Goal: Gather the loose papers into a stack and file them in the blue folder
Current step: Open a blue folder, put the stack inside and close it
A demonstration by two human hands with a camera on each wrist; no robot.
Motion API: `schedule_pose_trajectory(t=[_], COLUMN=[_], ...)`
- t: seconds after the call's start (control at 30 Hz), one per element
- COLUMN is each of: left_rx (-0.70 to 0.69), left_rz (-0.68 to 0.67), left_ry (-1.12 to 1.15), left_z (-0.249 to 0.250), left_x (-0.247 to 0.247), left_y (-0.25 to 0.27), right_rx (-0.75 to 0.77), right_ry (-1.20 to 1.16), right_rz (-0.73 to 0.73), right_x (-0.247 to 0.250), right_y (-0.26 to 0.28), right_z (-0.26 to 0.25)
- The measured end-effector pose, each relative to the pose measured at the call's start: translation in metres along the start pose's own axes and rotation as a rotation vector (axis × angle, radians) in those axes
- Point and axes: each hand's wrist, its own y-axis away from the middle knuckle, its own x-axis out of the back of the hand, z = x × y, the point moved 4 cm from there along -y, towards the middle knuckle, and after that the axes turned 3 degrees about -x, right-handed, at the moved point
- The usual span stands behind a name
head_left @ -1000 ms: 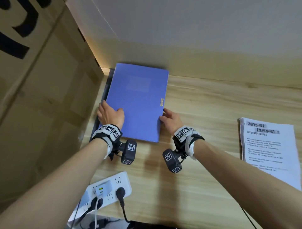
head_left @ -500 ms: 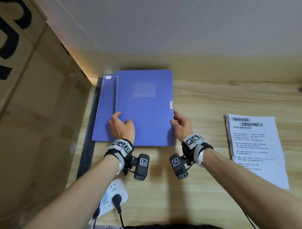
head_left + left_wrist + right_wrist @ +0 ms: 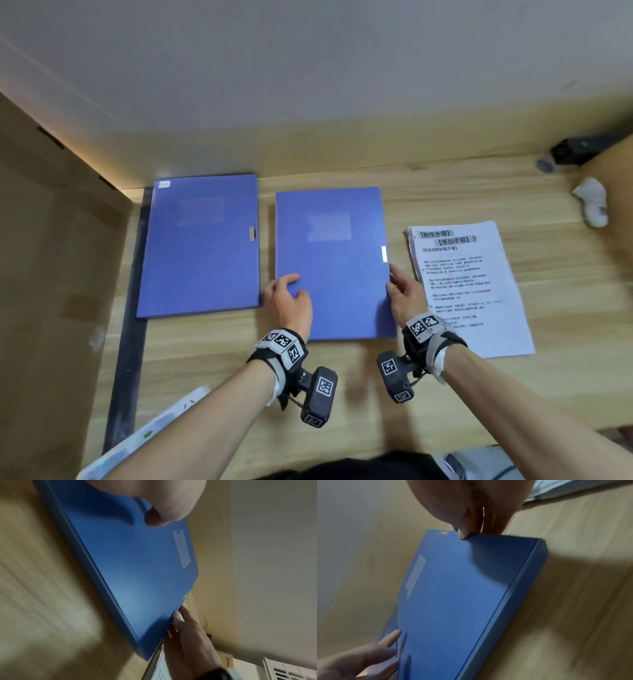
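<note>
A closed blue folder [image 3: 332, 267] lies on the wooden desk [image 3: 342, 394] in front of me. My left hand [image 3: 285, 288] grips its left edge, thumb on the cover [image 3: 137, 574]. My right hand [image 3: 394, 282] pinches the right edge just below the small clasp, thumb tip on the cover [image 3: 462, 595]. A stack of printed white papers [image 3: 469, 291] lies flat just right of the folder, beside my right hand. In the wrist views the desk is blurred by motion.
A second blue folder [image 3: 198, 246] lies to the left beside a cardboard wall [image 3: 51, 274]. A white power strip [image 3: 147, 435] sits at the lower left. At the far right lie a crumpled white thing [image 3: 592, 202] and a black object [image 3: 582, 150]. A wall runs behind.
Both hands have carried the top folder to the right, off the second folder beneath it, so it now lies close to the papers. The grips are unchanged.
</note>
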Motion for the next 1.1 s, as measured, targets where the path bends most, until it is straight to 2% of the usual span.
schedule_pose_trajectory(t=[0.17, 0.3, 0.43, 0.53, 0.6, 0.67, 0.73, 0.8, 0.93, 1.1], left_rx=[-0.002, 0.006, -0.024, -0.179, -0.355, -0.421, -0.369, -0.336, -0.330, -0.242], left_rz=[-0.058, -0.106, -0.175, -0.218, -0.339, -0.486, -0.585, -0.629, -0.635, -0.545], left_ry=[-0.230, -0.388, -0.567, -0.856, -0.999, -1.016, -1.052, -1.140, -1.222, -1.268], left_z=[-0.015, -0.019, -0.010, 0.007, 0.025, 0.043, 0.053, 0.062, 0.074, 0.069], left_x=[-0.011, -0.020, -0.023, -0.029, -0.046, -0.069, -0.095, -0.115, -0.146, -0.174], left_y=[0.016, 0.022, 0.023, 0.028, 0.033, 0.046, 0.056, 0.062, 0.055, 0.052], right_rx=[-0.073, -0.032, -0.071, -0.066, -0.079, -0.069, -0.043, -0.033, -0.025, -0.063], right_ry=[0.108, 0.288, 0.381, 0.296, 0.233, 0.232, 0.233, 0.225, 0.245, 0.237], right_rz=[0.014, 0.068, 0.034, 0.002, 0.041, 0.056, 0.061, 0.077, 0.089, 0.072], right_x=[0.015, 0.016, 0.018, 0.024, 0.036, 0.050, 0.066, 0.084, 0.118, 0.150], right_y=[0.005, -0.006, -0.007, -0.005, -0.004, -0.006, -0.011, -0.013, -0.016, -0.026], right_z=[0.028, 0.057, 0.052, 0.040, 0.033, 0.028, 0.028, 0.033, 0.052, 0.078])
